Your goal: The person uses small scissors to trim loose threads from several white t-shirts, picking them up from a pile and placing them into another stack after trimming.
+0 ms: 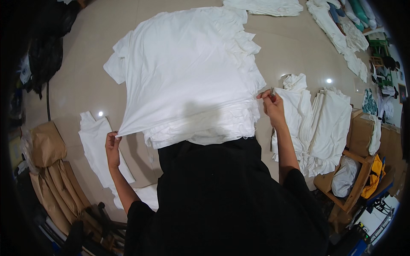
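A stack of white T-shirts point(192, 57) lies in front of me, its sleeves to the left and ruffled edges along the right. My left hand point(112, 144) pinches a hem corner of the top shirt and holds it stretched out to the lower left. At the stack's right edge, my right hand point(272, 104) has its fingers closed around a small metal tool point(272, 92), mostly hidden, so its kind is unclear. The right fingertips are close to the shirt edge; whether they touch it I cannot tell.
Folded white garments point(330, 124) lie in piles to the right, with more white cloth point(99, 147) on the tiled floor at left. Cardboard boxes point(360, 134) and a wooden frame point(355, 188) stand at far right. Brown paper point(57, 188) and black plastic bags point(46, 57) line the left side.
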Demonstrator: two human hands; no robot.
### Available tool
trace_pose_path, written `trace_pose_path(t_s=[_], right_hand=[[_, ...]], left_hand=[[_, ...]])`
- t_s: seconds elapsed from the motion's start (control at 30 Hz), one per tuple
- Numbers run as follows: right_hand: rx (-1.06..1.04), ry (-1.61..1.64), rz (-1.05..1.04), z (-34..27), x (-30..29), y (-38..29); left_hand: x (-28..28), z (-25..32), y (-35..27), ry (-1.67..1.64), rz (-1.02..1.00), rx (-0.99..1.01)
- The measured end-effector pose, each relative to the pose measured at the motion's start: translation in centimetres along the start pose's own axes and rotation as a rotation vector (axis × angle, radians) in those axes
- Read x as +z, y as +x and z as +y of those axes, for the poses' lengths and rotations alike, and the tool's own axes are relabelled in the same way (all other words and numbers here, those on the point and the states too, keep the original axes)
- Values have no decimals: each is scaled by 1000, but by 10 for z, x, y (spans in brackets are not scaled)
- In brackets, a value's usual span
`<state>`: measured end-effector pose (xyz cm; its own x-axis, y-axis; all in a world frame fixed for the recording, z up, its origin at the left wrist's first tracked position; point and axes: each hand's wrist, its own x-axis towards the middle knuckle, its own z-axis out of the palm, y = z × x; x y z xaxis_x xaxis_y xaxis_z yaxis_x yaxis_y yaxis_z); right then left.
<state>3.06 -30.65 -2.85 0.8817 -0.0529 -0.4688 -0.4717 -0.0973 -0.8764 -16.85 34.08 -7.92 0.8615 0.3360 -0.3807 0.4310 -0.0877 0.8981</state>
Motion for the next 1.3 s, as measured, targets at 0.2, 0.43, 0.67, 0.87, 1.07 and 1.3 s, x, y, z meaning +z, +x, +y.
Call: trace_pose_path(t_s=[0.2, 0.43, 0.67, 0.87, 1.07, 1.3], right_hand=[[-140, -198, 120, 1, 18, -2], [112, -387, 94, -11, 33, -3], [244, -82, -52, -40, 32, -5], [154, 152, -64, -51, 47, -11], [-50, -140, -33, -20, 58, -16], [-100, -76, 47, -8, 64, -29]], left_hand=[[-31, 6, 8, 485, -281, -87], [180, 156, 35, 348, -151, 453], [357, 179, 26, 326, -590, 892], [403, 159, 35, 118, -644, 762], [406, 157, 39, 98, -679, 505], [403, 154, 43, -45, -250, 448]])
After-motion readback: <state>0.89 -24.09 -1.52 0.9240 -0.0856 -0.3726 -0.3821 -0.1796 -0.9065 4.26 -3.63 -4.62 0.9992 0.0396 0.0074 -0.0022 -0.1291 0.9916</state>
